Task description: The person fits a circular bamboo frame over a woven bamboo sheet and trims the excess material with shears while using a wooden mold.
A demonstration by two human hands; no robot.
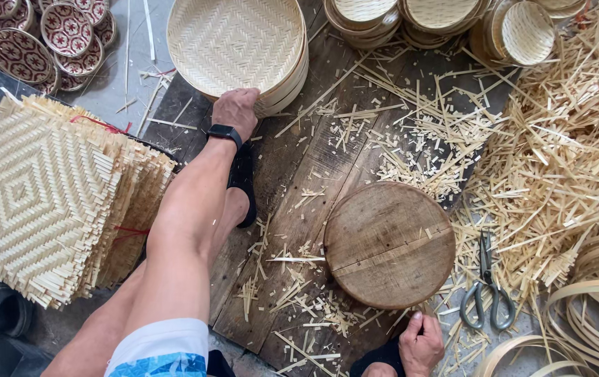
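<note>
Bamboo everywhere on this workshop floor, and the left hand (236, 110) is stretched far forward, fingers curled over the near rim of the stack of round woven trays (238, 49) at the top of the view, gripping the edge of the stack. A black smartwatch (225, 133) sits on that wrist, and the forearm runs back across a dark wooden board (292, 174) littered with cut slivers. Down at the bottom edge, the right hand (421, 343) is well apart from the left, fingers folded loosely into a fist; whether it holds anything, I cannot tell. Just above that hand lies a round wooden block (388, 244), flat on the board, its top bare but for a few chips. Right of the block, a pair of metal scissors (487, 290) lies on the scraps, blades pointing away from the person. Beyond the scissors, a deep heap of bamboo offcuts (564, 153) fills the right side, with coiled bamboo hoops (592, 314) in the lower right corner. Over on the left, a pile of square woven mats (41, 195) is fanned out, tied with red string. Top left, patterned red-and-white round trays (34, 35) overlap each other, and more woven baskets (446, 21) crowd the top right.
</note>
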